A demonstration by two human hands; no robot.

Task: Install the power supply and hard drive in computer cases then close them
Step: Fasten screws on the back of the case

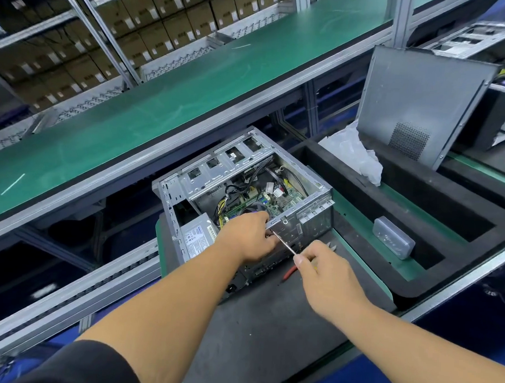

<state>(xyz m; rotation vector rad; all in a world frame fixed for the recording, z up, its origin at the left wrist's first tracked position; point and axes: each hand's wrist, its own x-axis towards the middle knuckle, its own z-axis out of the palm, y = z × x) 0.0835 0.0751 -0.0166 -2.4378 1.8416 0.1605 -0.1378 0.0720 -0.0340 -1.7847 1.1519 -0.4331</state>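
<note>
1. The right hand (326, 270) grips the handle of a screwdriver (283, 242), fingers curled round it; the thin shaft runs up and left to the rear panel of the computer case (245, 196).
2. The left hand (249, 237) rests on the near edge of that case, fingers curled at the spot where the screwdriver tip meets the metal. Whether it pinches a screw there cannot be told.
3. The case lies on its side with the open face up, showing the motherboard, cables and drive bays. The power supply (197, 238) sits inside at the near left corner, its label facing up.
4. The case rests on a dark mat (268, 331), with bare mat in front of it, under the forearms. Red-handled pliers (289, 272) lie on the mat just beside the case, partly hidden by the right hand.
5. To the right, a black foam tray (418, 210) holds a small clear plastic box (393, 241) and crumpled plastic wrap (354, 155).
6. A grey side panel (417, 106) stands tilted at the tray's far edge.
7. Behind the case runs a green conveyor belt (192, 81) in an aluminium frame; beyond it, racks of cardboard boxes (154, 22).
</note>
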